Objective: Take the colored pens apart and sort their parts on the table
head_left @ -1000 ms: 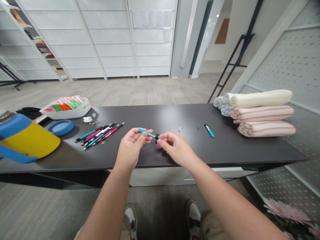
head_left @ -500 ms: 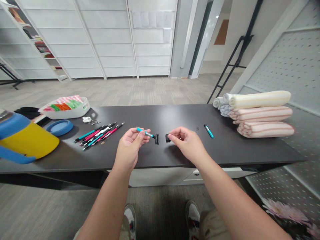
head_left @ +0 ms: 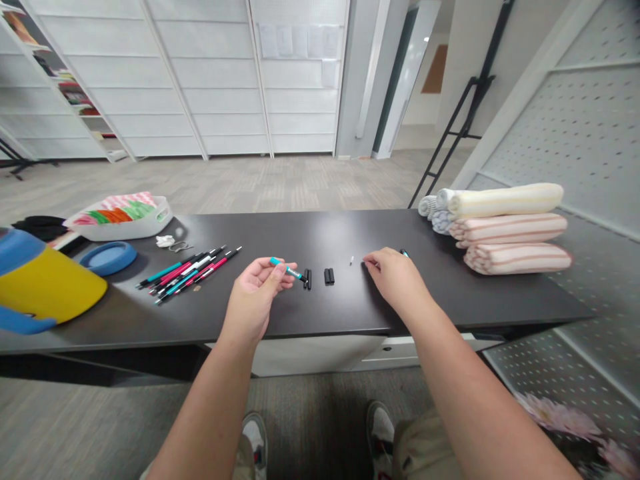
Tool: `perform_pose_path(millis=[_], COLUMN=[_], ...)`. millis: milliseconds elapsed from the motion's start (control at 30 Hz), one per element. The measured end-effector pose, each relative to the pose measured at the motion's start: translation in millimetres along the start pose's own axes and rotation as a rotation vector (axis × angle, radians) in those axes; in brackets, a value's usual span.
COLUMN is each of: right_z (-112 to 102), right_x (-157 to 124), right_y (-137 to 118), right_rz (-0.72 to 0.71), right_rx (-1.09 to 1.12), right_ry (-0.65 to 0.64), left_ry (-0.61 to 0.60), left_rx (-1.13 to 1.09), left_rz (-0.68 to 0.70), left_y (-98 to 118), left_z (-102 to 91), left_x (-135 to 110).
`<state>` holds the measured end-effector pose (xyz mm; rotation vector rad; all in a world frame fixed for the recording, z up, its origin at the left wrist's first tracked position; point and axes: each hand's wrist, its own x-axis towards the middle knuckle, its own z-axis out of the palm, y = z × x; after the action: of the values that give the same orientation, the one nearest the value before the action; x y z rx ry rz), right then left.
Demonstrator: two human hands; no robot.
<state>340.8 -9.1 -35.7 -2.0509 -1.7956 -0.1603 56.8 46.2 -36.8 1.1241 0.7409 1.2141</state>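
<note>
My left hand (head_left: 257,293) holds a teal pen barrel (head_left: 286,268) between thumb and fingers, its dark end slanting down to the right. By that tip lies a pair of thin black pieces (head_left: 309,279). Two short, thicker black pieces (head_left: 329,277) rest side by side between my hands. My right hand (head_left: 393,277) is low over the tabletop, thumb and fingertips together; whatever they may hold is hidden. Just left of those fingertips is a tiny white piece (head_left: 351,261). Behind the right hand, only the end of a teal tube (head_left: 404,253) shows.
A pile of mechanical pencils (head_left: 187,272) lies to the left, near a blue lid (head_left: 109,257) and a yellow-and-blue jug (head_left: 50,283). Behind them stands a white basket (head_left: 120,231). Rolled towels (head_left: 515,230) are stacked at the right of the dark table (head_left: 280,313).
My right hand has left the black pieces and moved right, partly covering the teal tube. The tiny white piece now shows. My left hand still holds the barrel; the view has shifted slightly.
</note>
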Motion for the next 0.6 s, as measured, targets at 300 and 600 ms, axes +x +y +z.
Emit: perform_pose_path(millis=[300, 600], right_z=[13, 20], right_x=[12, 4], right_y=[6, 2], right_rz=[0.026, 0.092], right_rx=[0.045, 0.059], right_ry=[0.025, 0.088], left_ry=[0.001, -0.006], left_rx=[0.005, 0.008], left_rz=[-0.007, -0.012], left_y=[0, -1], left_z=[-0.5, -0.8], left_x=[0, 0])
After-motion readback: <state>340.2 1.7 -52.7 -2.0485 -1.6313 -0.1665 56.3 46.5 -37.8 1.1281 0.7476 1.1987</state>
